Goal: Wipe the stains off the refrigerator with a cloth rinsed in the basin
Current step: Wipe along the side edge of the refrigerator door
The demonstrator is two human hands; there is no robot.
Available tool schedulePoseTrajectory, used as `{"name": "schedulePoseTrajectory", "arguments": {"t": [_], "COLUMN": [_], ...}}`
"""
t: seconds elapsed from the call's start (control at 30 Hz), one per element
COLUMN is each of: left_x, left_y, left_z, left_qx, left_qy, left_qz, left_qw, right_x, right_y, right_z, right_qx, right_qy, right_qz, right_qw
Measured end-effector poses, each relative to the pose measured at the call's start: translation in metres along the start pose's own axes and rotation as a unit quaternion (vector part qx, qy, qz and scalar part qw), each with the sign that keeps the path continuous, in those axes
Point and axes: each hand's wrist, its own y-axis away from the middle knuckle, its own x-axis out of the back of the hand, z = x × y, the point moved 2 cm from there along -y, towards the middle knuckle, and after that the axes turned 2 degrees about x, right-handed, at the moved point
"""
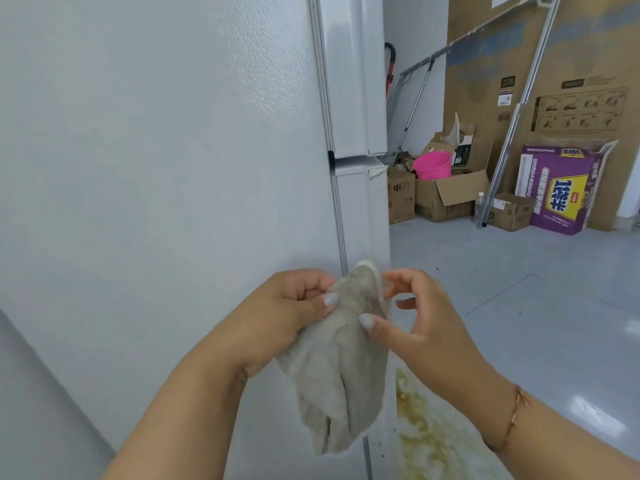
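A grey cloth (339,368) hangs bunched in front of the white refrigerator (166,161), whose side panel fills the left of the view. My left hand (287,313) grips the cloth's upper left part with curled fingers. My right hand (415,323) pinches its upper right edge between thumb and fingers. A small white round piece (367,265) shows just behind the cloth's top, on the fridge door edge. Yellow-brown stains (415,424) spread over the surface below my right forearm.
The fridge doors (353,98) stand at centre. Behind on the floor are cardboard boxes (446,195), a pink bucket (432,164), a purple printed box (557,192), leaning metal poles (519,109) and a large cardboard sheet (571,64). Grey floor (519,271) lies on the right.
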Motion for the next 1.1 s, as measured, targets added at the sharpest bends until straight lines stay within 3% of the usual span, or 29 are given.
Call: {"name": "schedulePoseTrajectory", "arguments": {"t": [0.07,0.13,0.2,0.33,0.43,0.5,0.57,0.67,0.73,0.8,0.87,0.97,1.1], "left_x": [0.003,0.003,0.003,-0.007,-0.034,-0.051,-0.063,-0.064,-0.061,-0.063,-0.068,-0.068,-0.068], "left_y": [0.002,0.004,0.007,0.021,0.042,0.049,0.052,0.053,0.056,0.057,0.060,0.062,0.053], "left_z": [-0.005,-0.011,-0.020,-0.068,-0.109,-0.126,-0.143,-0.153,-0.166,-0.179,-0.193,-0.213,-0.231], "left_qx": [0.008,0.018,0.030,0.114,0.207,0.229,0.241,0.222,0.216,0.236,0.263,0.280,0.275], "left_qy": [0.049,0.081,0.119,0.222,0.336,0.376,0.383,0.403,0.411,0.380,0.346,0.256,-0.030], "left_qz": [-0.053,-0.103,-0.128,-0.055,-0.071,-0.040,0.058,0.159,0.176,0.164,0.137,0.094,0.072], "left_qw": [0.997,0.991,0.984,0.967,0.916,0.897,0.890,0.873,0.868,0.879,0.890,0.920,0.958], "right_x": [-0.001,0.000,0.000,-0.009,-0.017,-0.021,-0.028,-0.034,-0.040,-0.047,-0.052,-0.056,-0.065], "right_y": [0.002,0.007,0.016,0.032,0.042,0.048,0.057,0.073,0.089,0.104,0.115,0.118,0.112], "right_z": [0.002,0.002,0.003,0.017,0.032,0.042,0.055,0.077,0.095,0.112,0.123,0.137,0.158], "right_qx": [-0.072,-0.107,-0.146,-0.219,-0.249,-0.267,-0.287,-0.303,-0.334,-0.371,-0.362,-0.318,-0.270], "right_qy": [-0.102,-0.233,-0.330,-0.435,-0.435,-0.429,-0.415,-0.331,-0.220,-0.187,-0.197,-0.121,0.078], "right_qz": [-0.120,-0.234,-0.280,-0.169,-0.112,-0.082,-0.059,-0.027,0.008,0.037,0.004,-0.139,-0.189], "right_qw": [0.985,0.938,0.890,0.857,0.858,0.859,0.861,0.893,0.917,0.909,0.911,0.930,0.941]}}
